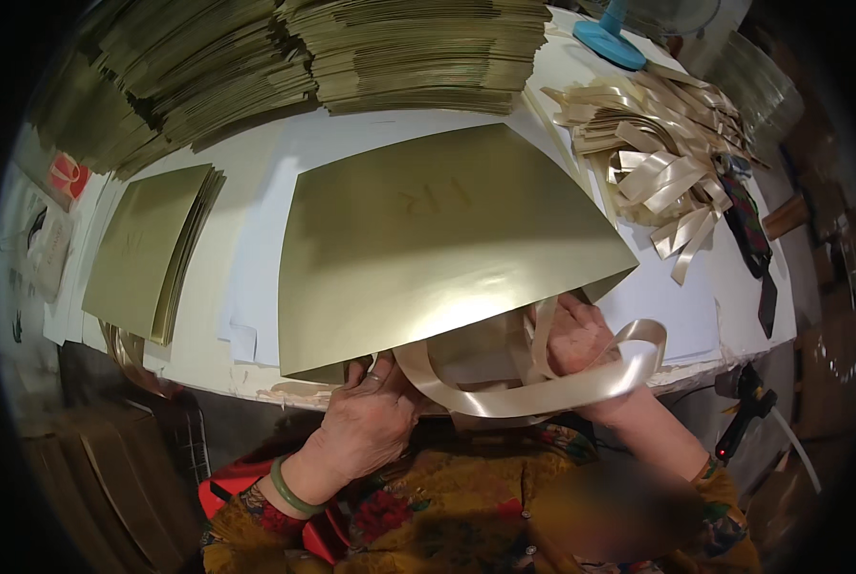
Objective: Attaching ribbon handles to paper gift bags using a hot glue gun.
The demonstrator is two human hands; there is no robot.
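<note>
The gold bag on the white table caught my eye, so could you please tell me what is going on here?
At the near, open edge of the gold bag, a person's left hand has its fingers partly hidden, while the right hand is beside a loop of pale ribbon; the exact grips are unclear. A stack of gold bags lies to the left, and a heap of ribbons to the right.
</note>
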